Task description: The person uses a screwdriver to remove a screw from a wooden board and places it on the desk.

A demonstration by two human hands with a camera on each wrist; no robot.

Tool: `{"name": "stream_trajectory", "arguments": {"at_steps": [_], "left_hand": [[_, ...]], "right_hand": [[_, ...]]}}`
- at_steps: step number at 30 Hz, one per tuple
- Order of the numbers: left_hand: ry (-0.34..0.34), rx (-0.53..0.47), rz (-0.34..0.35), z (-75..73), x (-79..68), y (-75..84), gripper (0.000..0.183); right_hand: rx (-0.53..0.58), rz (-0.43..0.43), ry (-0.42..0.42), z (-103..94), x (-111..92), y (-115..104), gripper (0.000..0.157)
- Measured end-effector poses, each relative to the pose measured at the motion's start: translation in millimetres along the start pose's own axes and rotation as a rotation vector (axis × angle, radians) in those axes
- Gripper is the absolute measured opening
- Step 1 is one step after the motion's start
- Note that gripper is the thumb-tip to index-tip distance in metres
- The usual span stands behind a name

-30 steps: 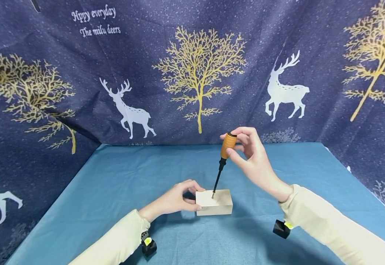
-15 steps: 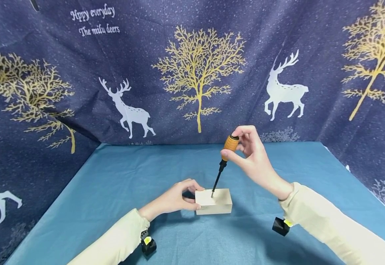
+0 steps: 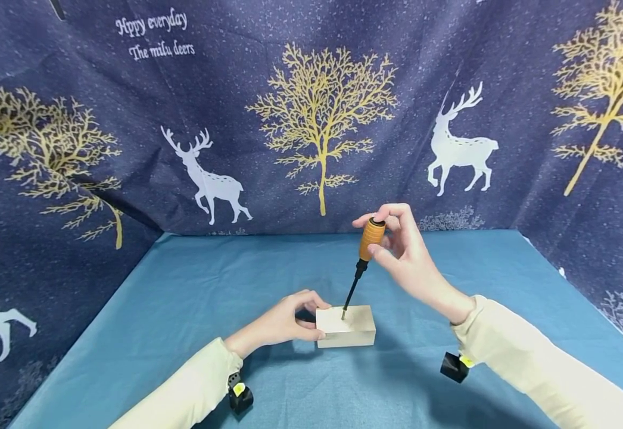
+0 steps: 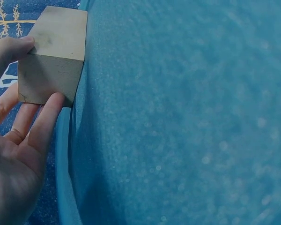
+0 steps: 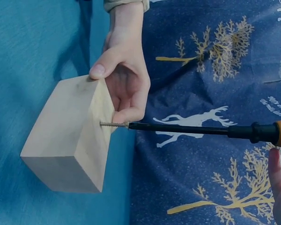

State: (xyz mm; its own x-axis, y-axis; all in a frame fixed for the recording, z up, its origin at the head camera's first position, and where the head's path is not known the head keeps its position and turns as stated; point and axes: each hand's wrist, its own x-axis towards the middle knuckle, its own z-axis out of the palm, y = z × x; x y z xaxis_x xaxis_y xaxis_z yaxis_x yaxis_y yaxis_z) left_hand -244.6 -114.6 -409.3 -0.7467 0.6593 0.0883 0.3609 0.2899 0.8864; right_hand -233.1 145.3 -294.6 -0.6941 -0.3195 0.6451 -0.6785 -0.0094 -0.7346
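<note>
A pale wooden block [image 3: 346,328] lies on the blue cloth, its left end held between the thumb and fingers of my left hand [image 3: 284,319]. A screw [image 5: 113,124] stands in the block's top face, part of its thread showing above the wood. The tip of a screwdriver [image 3: 352,292] with a black shaft and orange handle [image 3: 371,239] meets the screw's head. My right hand [image 3: 410,256] pinches that handle from the right, thumb low on its side and a finger over the black end cap. The screwdriver leans slightly right. In the left wrist view the fingers [image 4: 49,122] press the block's end.
Blue cloth [image 3: 209,268] covers the table. Behind it hangs a dark blue curtain [image 3: 268,179] printed with deer and trees. A small black device [image 3: 240,399] sits at the left wrist and another black device [image 3: 455,367] at the right.
My right thumb and fingers have shifted round the screwdriver handle and back, and the handle's lean changed slightly. The block and my left hand have stayed in place.
</note>
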Motion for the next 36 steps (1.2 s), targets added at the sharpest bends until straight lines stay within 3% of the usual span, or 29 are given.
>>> {"name": "stream_trajectory", "arguments": {"at_steps": [6,13,16,20,22,30,36], "left_hand": [[0.001,-0.001,0.001,0.1,0.0,-0.8,0.037],[0.005,0.008,-0.016,0.6,-0.5,-0.9,0.037],[0.005,0.009,-0.016,0.9,-0.3,-1.0,0.037],[0.007,0.005,-0.017,1.2,-0.3,-0.7,0.038],[0.006,0.002,-0.017,1.3,-0.2,-0.9,0.038],[0.002,-0.006,-0.02,0.2,1.0,-1.5,0.038],[0.005,-0.004,-0.013,-0.3,0.6,-1.6,0.038]], "right_hand": [[-0.081,0.026,0.035,1.4,-0.4,0.0,0.047],[0.073,-0.001,-0.105,0.3,-1.3,-1.5,0.032],[-0.022,-0.013,-0.073,2.1,-1.4,-1.7,0.034],[-0.159,-0.001,0.019,4.1,-1.0,-1.6,0.049],[-0.17,0.003,0.034,3.8,-0.8,-1.6,0.052],[0.035,0.004,-0.102,-1.8,-0.6,-1.6,0.042],[-0.144,0.003,-0.006,1.5,-0.2,-1.3,0.051]]}}
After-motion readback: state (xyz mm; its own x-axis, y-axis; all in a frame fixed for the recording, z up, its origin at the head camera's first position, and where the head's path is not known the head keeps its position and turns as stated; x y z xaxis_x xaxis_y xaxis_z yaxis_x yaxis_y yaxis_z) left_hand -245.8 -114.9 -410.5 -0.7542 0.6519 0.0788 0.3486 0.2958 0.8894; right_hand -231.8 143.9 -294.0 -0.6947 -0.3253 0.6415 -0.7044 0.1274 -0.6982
